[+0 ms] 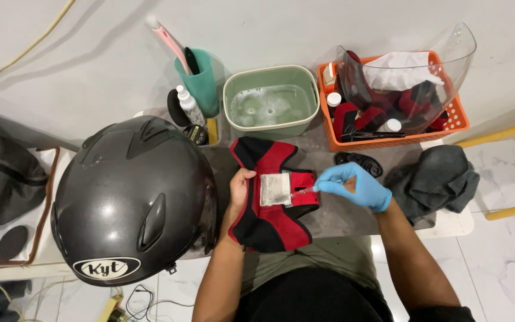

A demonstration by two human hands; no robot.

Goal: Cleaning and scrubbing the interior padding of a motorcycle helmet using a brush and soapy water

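the right hand [357,186], in a blue glove, has its fingers [328,179] pinched narrow on a small pink brush [303,191], whose tip rests on the pale grey patch [275,189] of a red and black helmet pad [272,197] at the centre of the frame. the bare left hand [239,188] grips the pad's left edge, thumb on top and the other fingers hidden beneath, holding it just above the grey worktop [335,214].

the pad is held on one side only, so a hard stroke could likely fold it or pull it from that grip. the patch looks wet and foamy, and a flick of the bristles may spatter the dark glossy helmet [129,200] touching the pad at lower left.

the green tub [271,101] of soapy water sits near, just above the pad; a careless forearm could tip it toward the orange basket [388,101] at upper right or the grey cloth [433,179] at right.
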